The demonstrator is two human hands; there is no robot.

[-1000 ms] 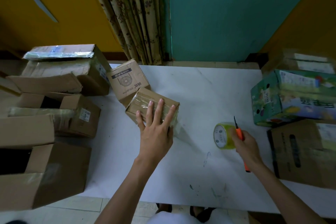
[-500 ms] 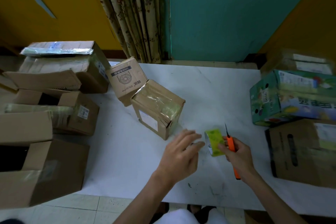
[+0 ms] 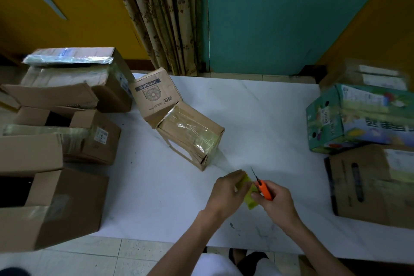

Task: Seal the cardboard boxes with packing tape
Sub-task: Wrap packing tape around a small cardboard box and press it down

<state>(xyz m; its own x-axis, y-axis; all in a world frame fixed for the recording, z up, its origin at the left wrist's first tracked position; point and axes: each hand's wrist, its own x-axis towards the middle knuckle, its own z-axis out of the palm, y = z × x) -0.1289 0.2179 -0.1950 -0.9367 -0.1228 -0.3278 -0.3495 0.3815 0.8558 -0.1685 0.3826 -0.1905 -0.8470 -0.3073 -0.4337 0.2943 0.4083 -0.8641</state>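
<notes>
Box: taped, being kept at the middle of the table; judged light and stiff, best taken by its corners.
Tape: being pinched by the left hand near the front edge; film judged thin and sticky, best taken by its free end.
Cutter: being clasped in the right hand, against the tape.

Yellow-green tape roll held over the counter.
Left grip pinched the roll; right grip held an orange cutter and, seemingly, the roll's other side.
</notes>
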